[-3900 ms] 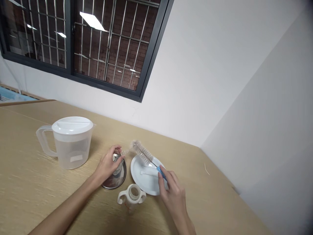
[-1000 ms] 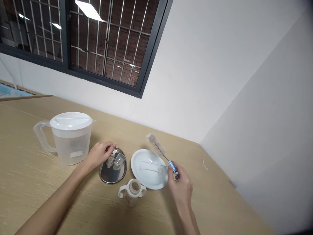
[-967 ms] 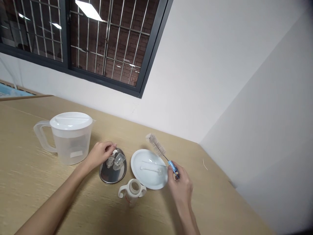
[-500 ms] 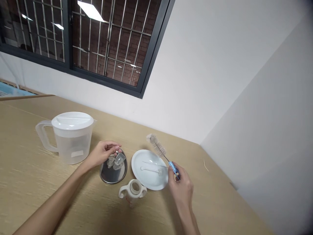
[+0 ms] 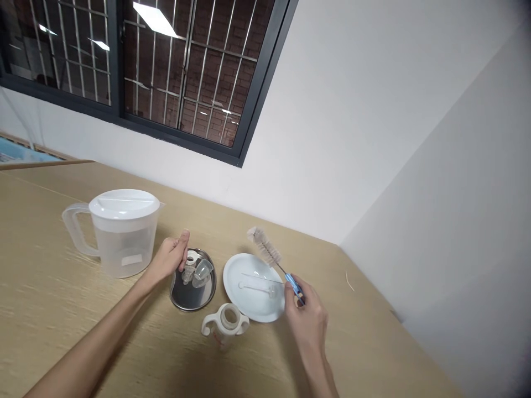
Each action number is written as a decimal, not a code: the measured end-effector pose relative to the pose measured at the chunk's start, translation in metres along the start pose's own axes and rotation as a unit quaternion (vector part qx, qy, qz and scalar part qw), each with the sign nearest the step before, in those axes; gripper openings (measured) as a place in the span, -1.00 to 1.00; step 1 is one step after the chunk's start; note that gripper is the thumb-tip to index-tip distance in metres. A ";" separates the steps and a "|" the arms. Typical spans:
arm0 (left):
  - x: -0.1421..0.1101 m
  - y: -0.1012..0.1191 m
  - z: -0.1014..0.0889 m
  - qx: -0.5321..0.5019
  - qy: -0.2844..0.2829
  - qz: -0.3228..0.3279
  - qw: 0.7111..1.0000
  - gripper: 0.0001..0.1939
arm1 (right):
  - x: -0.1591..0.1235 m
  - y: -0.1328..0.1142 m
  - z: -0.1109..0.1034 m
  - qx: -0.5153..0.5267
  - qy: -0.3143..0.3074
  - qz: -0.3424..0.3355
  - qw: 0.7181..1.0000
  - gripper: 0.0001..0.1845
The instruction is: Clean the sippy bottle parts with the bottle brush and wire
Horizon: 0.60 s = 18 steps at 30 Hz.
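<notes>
My right hand (image 5: 307, 309) is closed round the blue handle of a bottle brush (image 5: 265, 246), its bristles pointing up and left. A thin straight rod (image 5: 261, 277) runs from the fingers across the pale blue plate (image 5: 236, 268). On that plate lies a clear straw (image 5: 255, 287) with a rounded end. My left hand (image 5: 171, 257) is at the left rim of a metal tray (image 5: 188, 298), thumb raised away from the curled fingers, holding nothing visible. A white ring (image 5: 192, 257), a clear cup-shaped cap (image 5: 203, 270) and a clear nipple-like piece (image 5: 188, 274) lie on the tray.
A lidless bottle with two white handles (image 5: 226, 320) stands in front of the tray and plate. To the left is a lidded translucent pitcher (image 5: 126, 243). The wooden table (image 5: 136, 354) meets a white wall (image 5: 332, 138) behind; a thin strip (image 5: 349, 281) lies at right.
My left hand has drawn back left from the tray's pieces, its thumb lifting. The white ring now shows on the tray. My right hand and the brush have barely moved.
</notes>
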<state>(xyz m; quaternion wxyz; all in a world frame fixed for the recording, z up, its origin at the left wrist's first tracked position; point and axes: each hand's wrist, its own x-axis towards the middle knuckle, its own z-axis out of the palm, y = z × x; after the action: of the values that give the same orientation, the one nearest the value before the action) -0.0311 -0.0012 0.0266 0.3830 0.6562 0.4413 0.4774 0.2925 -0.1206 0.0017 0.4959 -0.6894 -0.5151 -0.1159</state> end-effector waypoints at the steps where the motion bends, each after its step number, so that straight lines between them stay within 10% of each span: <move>1: 0.001 0.000 0.000 -0.008 0.009 0.005 1.000 -0.32 | 0.000 0.000 0.000 0.001 0.001 0.000 1.000 -0.57; 18: 0.008 -0.010 0.000 -0.036 0.039 0.031 0.998 -0.53 | 0.014 0.009 -0.014 -0.016 0.045 0.065 0.997 -0.54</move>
<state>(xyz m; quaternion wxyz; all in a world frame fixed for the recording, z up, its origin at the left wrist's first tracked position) -0.0319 0.0092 0.0196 0.3735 0.6362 0.4182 0.5299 0.3108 -0.1233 0.0127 0.5139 -0.7235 -0.4444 -0.1227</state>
